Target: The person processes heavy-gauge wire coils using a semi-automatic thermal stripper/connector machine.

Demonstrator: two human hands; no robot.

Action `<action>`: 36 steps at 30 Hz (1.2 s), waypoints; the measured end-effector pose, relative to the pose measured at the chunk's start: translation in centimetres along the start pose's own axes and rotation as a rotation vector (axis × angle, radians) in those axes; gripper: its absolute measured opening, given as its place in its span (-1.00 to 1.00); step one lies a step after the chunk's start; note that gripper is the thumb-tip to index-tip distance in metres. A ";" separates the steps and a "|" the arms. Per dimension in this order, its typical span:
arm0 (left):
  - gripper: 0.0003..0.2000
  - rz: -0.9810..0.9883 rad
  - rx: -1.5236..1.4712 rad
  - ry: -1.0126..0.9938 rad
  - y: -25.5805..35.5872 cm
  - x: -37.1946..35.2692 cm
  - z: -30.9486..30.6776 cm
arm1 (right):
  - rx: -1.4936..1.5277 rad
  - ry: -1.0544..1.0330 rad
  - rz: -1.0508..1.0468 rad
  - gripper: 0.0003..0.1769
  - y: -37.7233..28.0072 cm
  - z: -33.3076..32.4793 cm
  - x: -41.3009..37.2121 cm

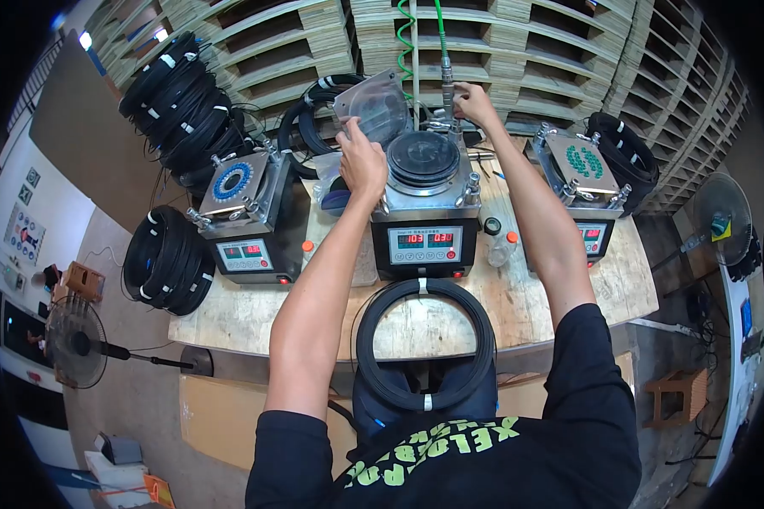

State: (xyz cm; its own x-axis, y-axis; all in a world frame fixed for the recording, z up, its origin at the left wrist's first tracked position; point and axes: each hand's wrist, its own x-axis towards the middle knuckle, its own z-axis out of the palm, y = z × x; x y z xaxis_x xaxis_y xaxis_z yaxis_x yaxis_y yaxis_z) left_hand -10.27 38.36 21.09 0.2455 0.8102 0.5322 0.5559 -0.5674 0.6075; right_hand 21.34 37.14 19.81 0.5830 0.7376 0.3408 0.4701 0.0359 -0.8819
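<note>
My left hand (362, 161) is closed at the lower edge of a clear plastic cover (373, 110), which stands tilted behind the middle machine (424, 225). On top of that machine sits a round black disc (423, 157), and its front panel shows red digits. My right hand (474, 103) reaches to the back right of the machine, its fingers pinched at a metal hose fitting (447, 85) below a green hose (440, 30). Part of the right fingers' grip is hard to see. A coil of black cable (368, 327) leans on the table's front edge and my lap.
A machine with a blue ring of pieces (233, 181) stands left; another with green pieces (584, 162) stands right. Stacked black coils (174, 110) flank them. A small clear bottle (499, 251) is on the wooden table (581, 318). Pallets (560, 51) rise behind.
</note>
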 end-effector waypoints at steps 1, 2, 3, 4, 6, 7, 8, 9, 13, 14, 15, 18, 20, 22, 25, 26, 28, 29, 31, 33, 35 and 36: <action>-0.46 0.006 -0.002 0.001 0.1 0.0 -0.1 | -0.025 -0.034 0.007 -0.64 -0.5 -0.7 -1.4; -0.46 0.011 -0.005 -0.005 0.2 -0.2 -0.1 | -0.135 -0.019 -0.054 -0.63 -0.9 -1.7 -3.2; -0.46 0.022 -0.016 0.004 0.1 -0.3 0.0 | -0.245 -0.004 -0.110 -0.62 -1.4 -2.7 -5.3; -0.46 0.007 -0.035 -0.018 0.0 -0.2 0.0 | -0.358 0.009 -0.169 -0.61 -1.0 -3.6 -6.7; -0.45 0.005 -0.052 -0.005 -0.2 -0.2 0.4 | -0.258 0.064 -0.265 -0.59 1.0 -4.8 -10.5; -0.45 -0.002 -0.068 -0.007 -0.4 -0.1 0.6 | -0.247 0.019 -0.317 -0.56 3.2 -5.6 -12.3; -0.45 -0.001 -0.071 -0.015 -0.2 -0.2 0.3 | -0.235 -0.027 -0.369 -0.54 5.3 -6.2 -14.4; -0.45 -0.001 -0.072 -0.019 -0.2 -0.2 0.4 | -0.370 -0.097 -0.142 -0.46 3.9 -7.0 -17.9; -0.44 -0.003 -0.074 -0.028 -0.5 0.0 0.6 | -0.507 -0.228 0.159 -0.23 7.9 -9.1 -28.1; -0.43 -0.001 -0.074 -0.031 -0.5 0.0 0.6 | -0.534 -0.236 0.235 -0.19 8.1 -9.0 -30.2; -0.43 0.001 -0.074 -0.031 -0.4 0.1 0.5 | -0.484 -0.213 0.269 -0.17 8.4 -8.6 -32.3; -0.43 0.002 -0.077 -0.035 -0.3 -0.1 0.5 | -0.272 -0.119 0.325 -0.09 12.7 -7.3 -35.1; -0.42 -0.011 -0.069 -0.040 -0.2 0.0 0.2 | -0.014 -0.072 0.400 -0.09 13.0 -6.0 -35.1; -0.41 -0.041 -0.071 -0.044 -0.1 -0.1 0.2 | 0.062 -0.001 0.353 -0.27 12.5 -5.2 -33.7; -0.43 -0.032 -0.074 -0.039 -0.2 0.0 0.1 | 0.081 0.096 0.295 -0.41 10.2 -5.4 -30.4; -0.43 -0.034 -0.077 -0.036 -0.2 0.0 0.2 | 0.024 0.105 0.222 -0.43 9.1 -5.7 -28.2; -0.43 -0.034 -0.082 -0.033 -0.3 0.0 0.2 | -0.273 0.100 0.042 -0.39 6.0 -6.5 -23.9; -0.44 -0.019 -0.089 -0.023 -0.7 0.1 0.5 | -0.313 0.101 -0.085 -0.34 5.4 -6.6 -22.0; -0.45 -0.035 -0.083 -0.025 -0.4 -0.1 0.2 | -0.628 0.071 -0.151 -0.31 -0.3 -6.4 -20.4; -0.45 -0.043 -0.087 -0.022 -0.3 -0.1 0.1 | -0.901 0.056 -0.188 -0.35 -5.2 -5.7 -19.6; -0.45 -0.040 -0.103 -0.019 -0.6 0.1 0.5 | -1.091 0.046 -0.338 -0.42 -7.9 -5.1 -18.8; -0.45 -0.039 -0.111 -0.018 -0.6 0.2 0.5 | -1.161 0.053 -0.418 -0.47 -9.0 -4.7 -18.4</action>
State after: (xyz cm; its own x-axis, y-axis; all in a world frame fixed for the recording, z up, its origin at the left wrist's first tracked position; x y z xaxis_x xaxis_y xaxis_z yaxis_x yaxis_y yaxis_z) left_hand -10.19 38.95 20.50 0.2403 0.8342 0.4964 0.4743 -0.5471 0.6897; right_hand 9.49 20.08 22.95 0.2604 0.7839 0.5637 0.9205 -0.3777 0.1000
